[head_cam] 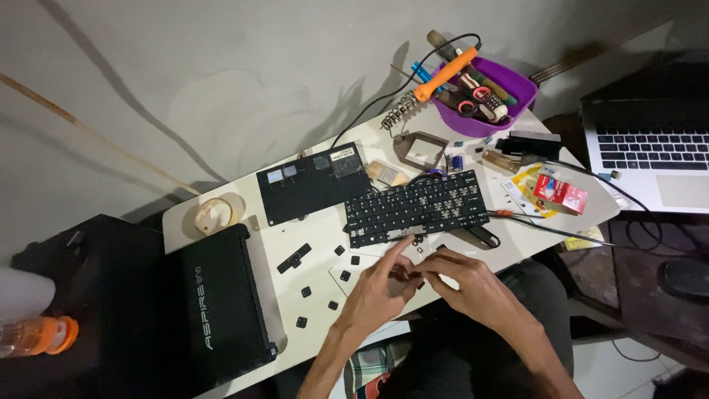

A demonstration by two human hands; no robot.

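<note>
A black laptop keyboard (417,207) lies loose on the white table (317,144). My left hand (380,284) and my right hand (461,277) meet just in front of it, fingers pinched together around something small and dark, likely a keycap; the left index finger points up to the keyboard's near edge. Several loose black keycaps (346,275) lie scattered on the table left of my hands. A longer black key bar (294,258) lies farther left.
A closed black laptop (218,303) sits at the left, a black flat panel (314,183) behind the keyboard. A purple tub (521,85) holds tools beside an orange soldering iron (443,74). An open laptop (650,140) stands right. Tape roll (210,216), red box (561,193), cables nearby.
</note>
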